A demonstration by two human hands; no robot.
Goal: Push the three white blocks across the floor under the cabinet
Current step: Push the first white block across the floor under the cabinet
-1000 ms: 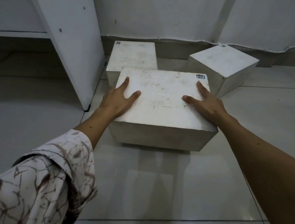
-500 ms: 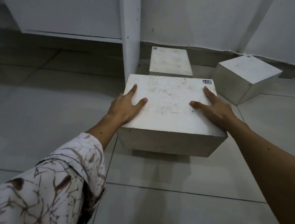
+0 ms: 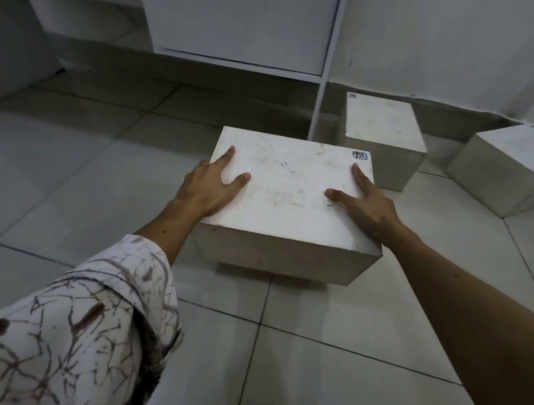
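The tiled floor [image 3: 68, 168] carried every item noted. A white cabinet [image 3: 243, 19] stood along the far wall, raised off the floor, with an upright panel [image 3: 323, 78] at its right side reaching down to the tiles. The large white block [image 3: 287, 191] sat on the floor in front of that panel, its far right corner close to it, and none of it lay beneath the cabinet. Its top face bore handwritten marks and a small label [image 3: 360, 155] at the far right corner. A second white block [image 3: 383, 128] stood just right of the panel near the far wall, close behind the large block's far right corner. A third white block [image 3: 518, 159], turned at an angle, rested further right, near the wall and apart from the second. The left hand [image 3: 210, 184] lay flat along the left edge of the large block's top, fingers extended and spread, grasping nothing. The right hand [image 3: 364, 202] lay likewise flat along the right edge, fingers straight, pressing on the top. A patterned sleeve [image 3: 64, 330] covered the left forearm; the right forearm was bare.
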